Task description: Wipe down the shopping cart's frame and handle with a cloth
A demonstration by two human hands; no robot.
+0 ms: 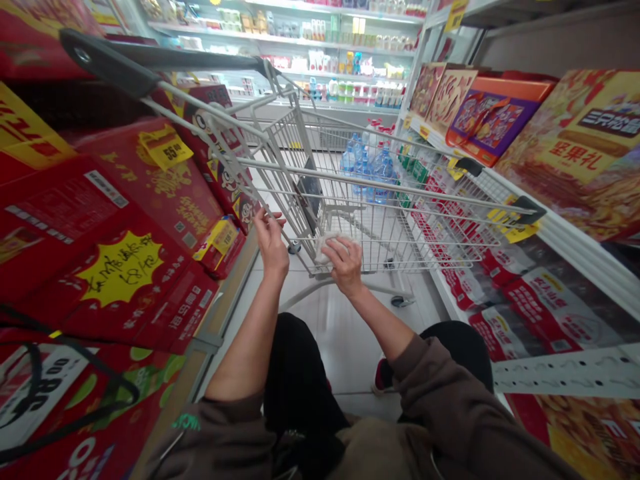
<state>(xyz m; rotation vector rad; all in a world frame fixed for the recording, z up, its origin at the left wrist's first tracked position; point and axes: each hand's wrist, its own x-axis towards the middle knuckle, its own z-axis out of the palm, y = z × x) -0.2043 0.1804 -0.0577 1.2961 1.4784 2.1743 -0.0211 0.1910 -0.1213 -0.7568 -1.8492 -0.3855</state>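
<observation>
A metal shopping cart (350, 175) with a dark handle stands across the aisle in front of me. My right hand (346, 261) presses a crumpled white cloth (327, 248) against the lower wires of the cart's near side. Its fingers are bent over the cloth and cover part of it. My left hand (271, 241) is at the cart's lower left frame, with loosely curled fingers around a bar there. The exact contact of these fingertips is partly hidden.
Red gift boxes (165, 180) with yellow price tags are stacked close on the left. A shelf edge (565, 257) with boxes and packed bottles runs along the right. Large water bottles (383, 173) stand beyond the cart, before a lit refrigerated shelf (300, 40). A caster (400, 301) rests on the tiles.
</observation>
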